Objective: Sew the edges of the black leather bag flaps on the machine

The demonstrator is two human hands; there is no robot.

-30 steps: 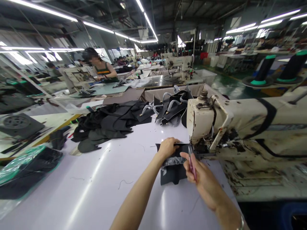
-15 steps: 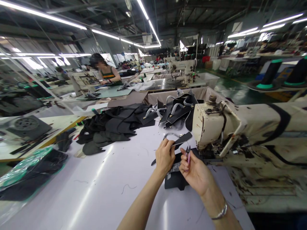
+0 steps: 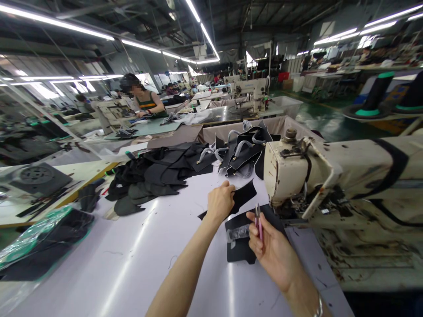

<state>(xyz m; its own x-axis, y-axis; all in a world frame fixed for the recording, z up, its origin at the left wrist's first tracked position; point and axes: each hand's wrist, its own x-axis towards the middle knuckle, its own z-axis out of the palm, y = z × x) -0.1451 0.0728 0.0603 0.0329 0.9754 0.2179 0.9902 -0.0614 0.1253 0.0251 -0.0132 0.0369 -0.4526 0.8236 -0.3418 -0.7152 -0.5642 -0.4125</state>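
Leaning in beside the worn cream-coloured metal sewing machine point(image 3: 287, 171), I see 2 bare hands at work just left of it. The left hand point(image 3: 220, 202) bends over a flat black strip with a slanting outline point(image 3: 245, 196), its fingers drawn together and clamped on the strip's near side; the thumb is hidden from me. That strip lies left of the machine's head, well short of touching it, and I can't tell whether it rests fully on the glossy white tabletop point(image 3: 99, 246).

The right hand point(image 3: 274, 251), nearer to me than the machine's head, has its fingers curled and closed around pink-handled metal thread snips point(image 3: 258, 223), the tips pointing up and away from me. Partly behind that hand, a flat black panel point(image 3: 243, 253) with a crinkled, plastic-wrapped grey band point(image 3: 238, 234) across it lies just beside the machine's base.

Beyond the strip, left of the machine, sit black pieces with grey wrapped handles and gold-coloured fittings point(image 3: 244, 152). Farther left spreads a loose heap of dark fabric cutouts point(image 3: 158, 171). Well past the machine, 1 co-worker in a green-and-orange striped top point(image 3: 148, 103) bends over another bench.
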